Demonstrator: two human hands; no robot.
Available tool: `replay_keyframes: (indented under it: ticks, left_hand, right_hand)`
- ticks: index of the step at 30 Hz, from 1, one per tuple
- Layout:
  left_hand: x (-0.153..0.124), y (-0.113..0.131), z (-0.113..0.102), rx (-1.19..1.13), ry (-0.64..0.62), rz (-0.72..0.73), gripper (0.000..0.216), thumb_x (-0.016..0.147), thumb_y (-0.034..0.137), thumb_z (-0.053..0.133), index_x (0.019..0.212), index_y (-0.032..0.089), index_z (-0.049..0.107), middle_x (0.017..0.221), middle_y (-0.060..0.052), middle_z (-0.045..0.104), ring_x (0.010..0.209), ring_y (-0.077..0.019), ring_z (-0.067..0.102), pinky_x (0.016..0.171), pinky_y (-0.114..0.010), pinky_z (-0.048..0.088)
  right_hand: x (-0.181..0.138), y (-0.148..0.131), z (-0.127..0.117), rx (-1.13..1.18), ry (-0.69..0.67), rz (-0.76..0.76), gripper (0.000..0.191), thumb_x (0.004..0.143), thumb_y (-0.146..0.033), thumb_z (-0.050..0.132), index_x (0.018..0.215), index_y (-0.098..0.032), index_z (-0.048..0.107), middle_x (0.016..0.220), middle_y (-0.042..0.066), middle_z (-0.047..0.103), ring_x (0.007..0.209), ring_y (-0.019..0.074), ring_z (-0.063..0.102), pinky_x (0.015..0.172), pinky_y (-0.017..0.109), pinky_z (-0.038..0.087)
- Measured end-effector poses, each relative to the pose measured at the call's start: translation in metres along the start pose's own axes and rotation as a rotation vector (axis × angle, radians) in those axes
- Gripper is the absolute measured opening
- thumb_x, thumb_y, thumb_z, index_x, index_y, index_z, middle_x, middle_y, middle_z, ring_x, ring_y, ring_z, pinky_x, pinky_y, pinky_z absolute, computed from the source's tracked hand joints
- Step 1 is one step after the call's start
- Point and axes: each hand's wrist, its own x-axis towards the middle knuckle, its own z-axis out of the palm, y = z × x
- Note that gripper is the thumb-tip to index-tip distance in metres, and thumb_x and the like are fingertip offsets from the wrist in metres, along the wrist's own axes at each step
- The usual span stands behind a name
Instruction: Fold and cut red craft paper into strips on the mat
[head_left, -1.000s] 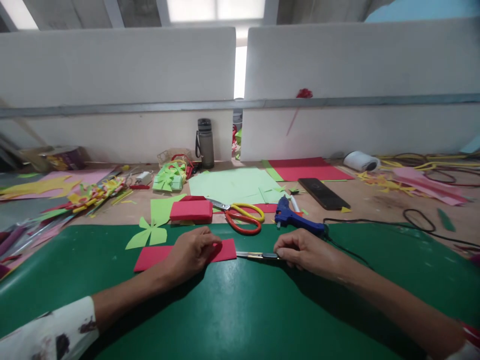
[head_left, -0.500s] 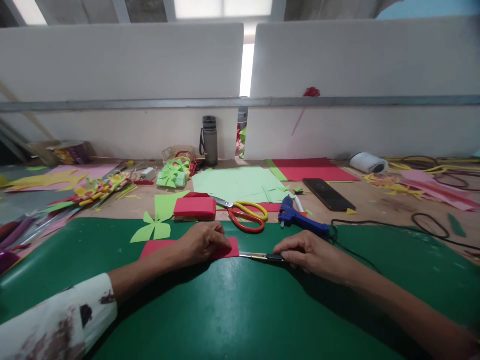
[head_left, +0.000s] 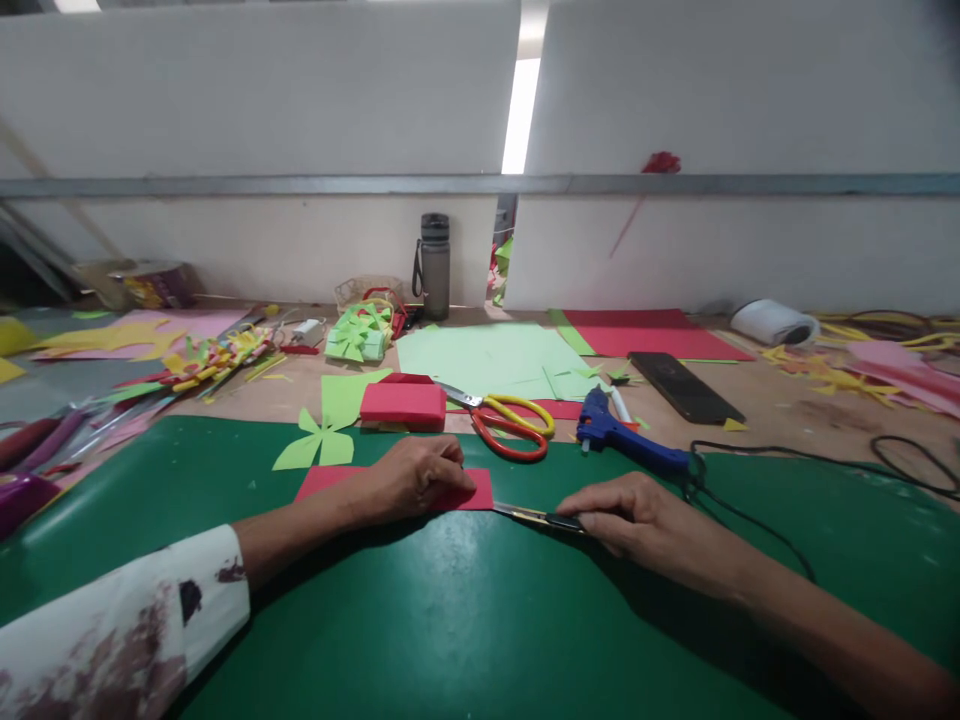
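My left hand (head_left: 420, 478) is closed, its curled fingers pressing a red paper strip (head_left: 482, 488) flat on the green mat (head_left: 465, 620). Part of the strip is hidden under that hand and wrist. In my right hand (head_left: 637, 515) is a utility knife (head_left: 531, 516), gripped by its dark handle. Its blade points left, with the tip at the lower right corner of the strip. Just behind my left hand lie a red folded paper block (head_left: 403, 405) and light green leaf-shaped paper (head_left: 319, 440).
Scissors (head_left: 517, 425) with red and yellow handles lie behind the strip. To their right are a blue glue gun (head_left: 634, 440), its black cord (head_left: 780, 455) and a phone (head_left: 682, 385). Pale green sheets (head_left: 487, 355) and a bottle (head_left: 435, 265) stand farther back.
The whole view has shifted, with most things now a little farther right. The knife's handle has swung slightly toward me, so the blade slants more. Both hands keep their hold.
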Motion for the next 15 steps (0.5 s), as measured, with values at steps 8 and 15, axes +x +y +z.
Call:
replay_keyframes:
  ticks: [8,15]
  left_hand:
    - [0.0005,0.0012,-0.0010,-0.006,-0.012,-0.006,0.024,0.086,0.015,0.046,0.088,0.018,0.070,0.078,-0.003,0.054,0.065,-0.0101,0.047,0.056,-0.022,0.034]
    - [0.0003,-0.0010,0.0012,-0.013,-0.003,-0.002,0.023,0.086,0.015,0.047,0.088,0.017,0.070,0.078,-0.002,0.054,0.064,-0.0097,0.047,0.055,-0.021,0.034]
  right_hand:
    - [-0.0003,-0.0004,-0.0011,-0.014,-0.005,-0.008,0.025,0.081,-0.031,0.049,0.084,-0.018,0.069,0.054,-0.004,0.040,0.051,0.0103,0.033,0.048,0.023,0.025]
    - [0.0030,-0.0057,0.0039,0.002,0.002,-0.015,0.027,0.081,-0.032,0.048,0.083,-0.016,0.069,0.054,-0.004,0.039,0.051,0.0102,0.031,0.047,0.023,0.024]
